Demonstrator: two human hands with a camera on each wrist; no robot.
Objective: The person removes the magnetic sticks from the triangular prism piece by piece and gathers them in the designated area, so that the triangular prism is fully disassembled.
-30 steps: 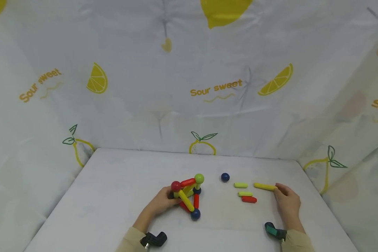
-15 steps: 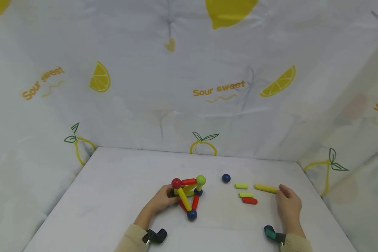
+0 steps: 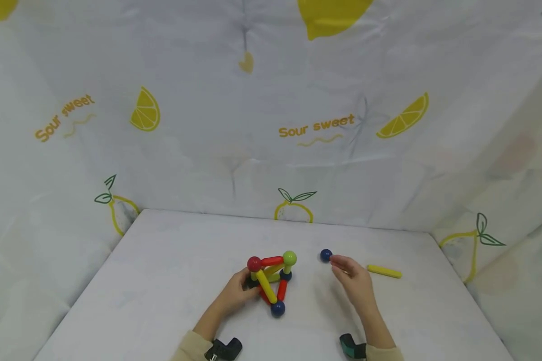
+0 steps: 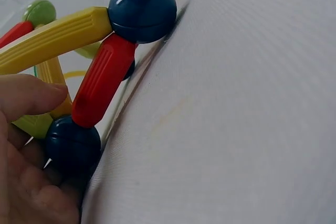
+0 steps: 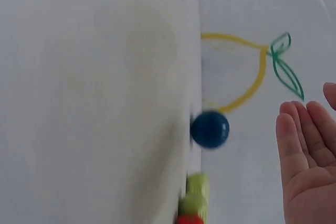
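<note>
A frame of coloured rods and balls, with a red ball [image 3: 254, 263], a green ball [image 3: 289, 258] and a yellow rod [image 3: 266, 287], stands left of centre. My left hand [image 3: 235, 295] grips its left side; in the left wrist view the thumb lies over the rods and the fingers curl behind a lower blue ball [image 4: 73, 144]. My right hand [image 3: 356, 287] hovers with extended fingers beside a loose blue ball [image 3: 326, 255]. The right wrist view shows a gap between that hand [image 5: 310, 166] and the ball [image 5: 210, 129].
A loose yellow rod [image 3: 384, 271] lies to the right of my right hand. Short green rods [image 5: 198, 184] and a red one [image 5: 190, 220] show low in the right wrist view; my right hand hides them in the head view. A printed cloth hangs behind the table [image 3: 171, 250].
My right hand has left the yellow rod and moved left to the loose blue ball, over the short rods. My left hand still holds the frame, which has turned slightly.
</note>
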